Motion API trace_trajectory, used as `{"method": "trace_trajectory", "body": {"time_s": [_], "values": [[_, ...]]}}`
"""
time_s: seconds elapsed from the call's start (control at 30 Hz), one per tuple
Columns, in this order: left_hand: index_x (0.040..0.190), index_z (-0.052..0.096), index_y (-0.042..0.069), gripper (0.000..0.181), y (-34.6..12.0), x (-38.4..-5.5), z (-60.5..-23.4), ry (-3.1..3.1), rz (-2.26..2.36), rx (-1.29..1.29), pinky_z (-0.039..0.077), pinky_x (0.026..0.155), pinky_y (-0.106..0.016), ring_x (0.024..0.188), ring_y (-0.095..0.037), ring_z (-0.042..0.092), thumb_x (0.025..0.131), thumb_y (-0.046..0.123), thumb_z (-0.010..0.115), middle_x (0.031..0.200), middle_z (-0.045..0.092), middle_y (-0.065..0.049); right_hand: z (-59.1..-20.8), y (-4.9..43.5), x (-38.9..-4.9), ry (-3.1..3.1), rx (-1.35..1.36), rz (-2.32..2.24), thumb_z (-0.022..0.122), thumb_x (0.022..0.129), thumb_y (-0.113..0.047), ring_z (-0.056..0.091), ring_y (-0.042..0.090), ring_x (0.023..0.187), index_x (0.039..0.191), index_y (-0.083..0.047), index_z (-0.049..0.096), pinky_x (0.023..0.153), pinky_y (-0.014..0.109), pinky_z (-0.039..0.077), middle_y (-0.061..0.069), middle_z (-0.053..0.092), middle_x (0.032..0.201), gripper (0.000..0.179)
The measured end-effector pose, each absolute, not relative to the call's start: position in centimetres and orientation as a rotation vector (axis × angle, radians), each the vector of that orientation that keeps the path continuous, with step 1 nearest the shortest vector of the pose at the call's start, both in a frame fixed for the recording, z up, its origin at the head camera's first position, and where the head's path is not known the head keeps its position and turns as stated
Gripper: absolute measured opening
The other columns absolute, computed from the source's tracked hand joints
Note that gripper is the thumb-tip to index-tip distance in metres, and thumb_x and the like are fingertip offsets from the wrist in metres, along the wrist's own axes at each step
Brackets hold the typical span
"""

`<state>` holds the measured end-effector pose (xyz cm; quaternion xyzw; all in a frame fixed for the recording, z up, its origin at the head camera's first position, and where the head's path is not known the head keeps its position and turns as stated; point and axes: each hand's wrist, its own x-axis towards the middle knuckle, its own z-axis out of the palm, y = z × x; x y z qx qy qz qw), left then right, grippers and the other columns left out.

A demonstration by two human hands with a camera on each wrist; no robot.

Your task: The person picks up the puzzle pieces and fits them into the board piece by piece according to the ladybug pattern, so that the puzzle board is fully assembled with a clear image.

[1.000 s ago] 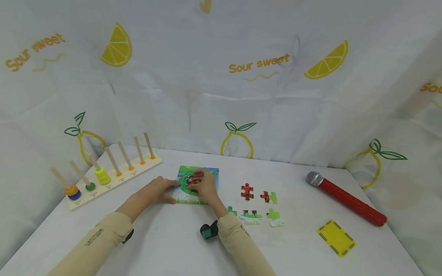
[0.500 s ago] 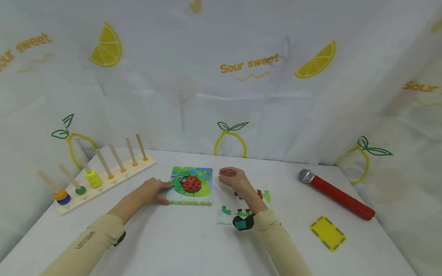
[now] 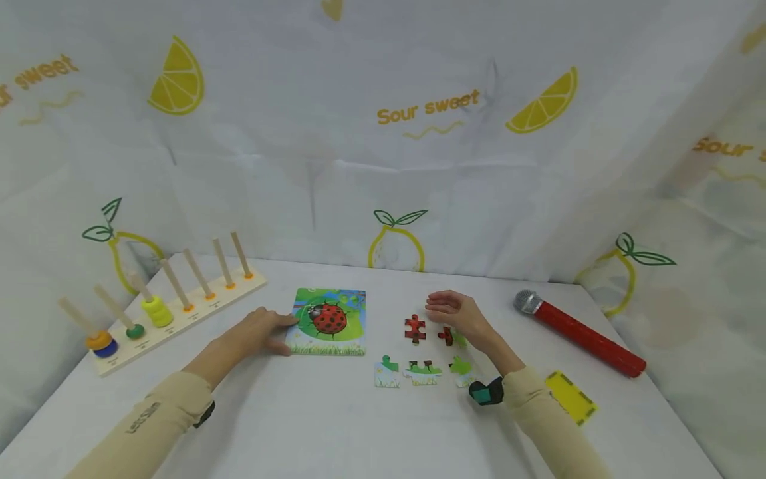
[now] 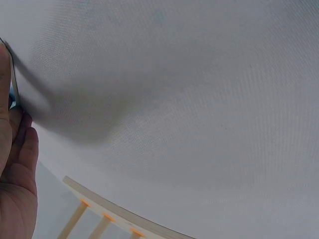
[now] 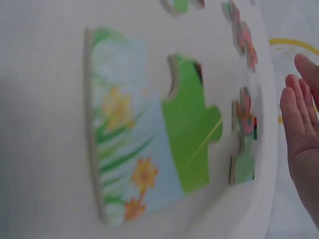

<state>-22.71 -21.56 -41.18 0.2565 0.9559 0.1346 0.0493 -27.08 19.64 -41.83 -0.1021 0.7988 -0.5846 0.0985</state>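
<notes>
A square ladybug jigsaw board [image 3: 332, 336] lies left of the table's middle. My left hand [image 3: 260, 331] rests at its left edge, the index finger on the picture's side and the thumb by the near corner. In the left wrist view only part of that hand [image 4: 20, 164] shows, against the board's thin edge. My right hand [image 3: 461, 316] hovers with extended fingers and nothing in it, behind a red and green puzzle piece [image 3: 445, 336]. Beside that lies a red spotted piece [image 3: 415, 330]. Nearer are a corner piece [image 3: 386, 374], a grass piece [image 3: 423, 374] and another green piece [image 3: 461, 367].
A wooden peg counting rack [image 3: 179, 316] with coloured rings stands at the left. To the right lie a red toy microphone [image 3: 589, 339] and a yellow card [image 3: 571, 398], partly covered by the right sleeve. A white printed curtain [image 3: 287, 199] hangs behind the table.
My right hand has left the board and moved right over the loose pieces, uncovering the whole ladybug picture. My left hand has stayed at the board's left edge. The head view has turned slightly right.
</notes>
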Motion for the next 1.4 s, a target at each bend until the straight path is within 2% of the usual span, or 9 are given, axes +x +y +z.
{"method": "trace_trajectory", "body": {"time_s": [0.27,0.5,0.77,1.0,1.4], "values": [[0.12,0.064,-0.003,0.063,-22.3,-22.1,-41.3,2.918,0.435,0.777,0.046,0.085,-0.049,0.094,-0.038,0.059,0.071,0.033,0.08,0.109,0.066,-0.024,-42.9,20.4,-27.1,2.332,-0.417,-1.696,0.07,0.085,-0.001,0.057,0.034,0.118,0.126,0.006,0.053,0.089,0.025,0.05,0.023,0.059,0.126,0.045],[0.121,0.064,-0.003,0.063,-22.5,-22.1,-41.6,2.913,0.459,0.779,0.046,0.087,-0.05,0.097,-0.04,0.059,0.072,0.033,0.08,0.111,0.066,-0.023,-42.9,20.1,-26.9,2.382,-0.454,-1.576,0.075,0.08,0.0,0.054,0.036,0.12,0.125,0.009,0.053,0.097,0.034,0.046,0.025,0.057,0.125,0.051],[0.122,0.063,-0.004,0.062,-22.3,-22.4,-41.7,2.896,0.487,0.786,0.045,0.09,-0.052,0.103,-0.042,0.058,0.073,0.032,0.079,0.117,0.064,-0.022,-42.9,19.7,-26.9,2.459,-0.482,-1.47,0.078,0.074,0.004,0.055,0.036,0.118,0.12,0.008,0.056,0.096,0.034,0.047,0.023,0.06,0.122,0.051],[0.121,0.064,-0.003,0.062,-21.9,-22.5,-41.6,2.906,0.467,0.812,0.046,0.088,-0.051,0.1,-0.042,0.059,0.073,0.032,0.079,0.117,0.065,-0.022,-43.2,19.4,-26.7,2.5,-0.526,-1.463,0.079,0.072,0.005,0.057,0.036,0.115,0.118,0.007,0.058,0.097,0.036,0.046,0.022,0.062,0.118,0.051],[0.123,0.063,-0.003,0.061,-21.9,-22.9,-41.5,2.883,0.491,0.774,0.045,0.09,-0.052,0.105,-0.042,0.058,0.074,0.03,0.08,0.12,0.064,-0.021,-44.0,19.0,-26.2,2.478,-0.531,-1.537,0.08,0.071,0.003,0.055,0.036,0.118,0.121,0.006,0.056,0.098,0.036,0.044,0.022,0.061,0.12,0.056]]}}
